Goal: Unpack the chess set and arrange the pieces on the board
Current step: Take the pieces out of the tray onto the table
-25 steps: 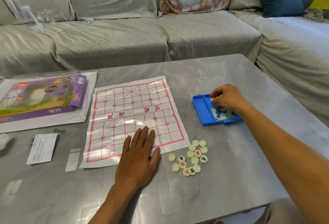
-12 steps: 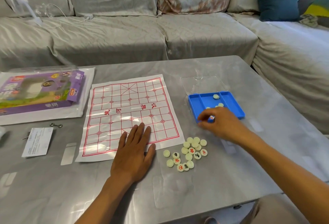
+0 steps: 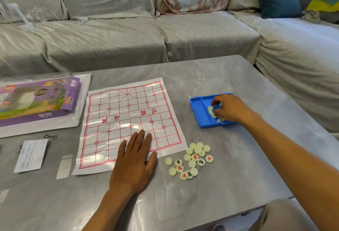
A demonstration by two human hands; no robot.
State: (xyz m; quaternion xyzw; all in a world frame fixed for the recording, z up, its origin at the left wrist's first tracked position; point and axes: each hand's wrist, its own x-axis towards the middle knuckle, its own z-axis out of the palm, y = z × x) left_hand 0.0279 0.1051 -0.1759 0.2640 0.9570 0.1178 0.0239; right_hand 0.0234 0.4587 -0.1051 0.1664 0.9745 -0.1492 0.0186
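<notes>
While the left hand point(image 3: 134, 162) lies flat, fingers straight, on the near edge of the paper board point(image 3: 128, 120), the right hand point(image 3: 227, 108) reaches into the blue tray point(image 3: 199, 110), fingers curled onto the pale pieces in the tray point(image 3: 210, 109); whether any are actually pinched cannot be told. Loose pieces point(image 3: 191, 160) sit clustered on the tabletop point(image 3: 256, 157) between both hands, just right of the left thumb.
</notes>
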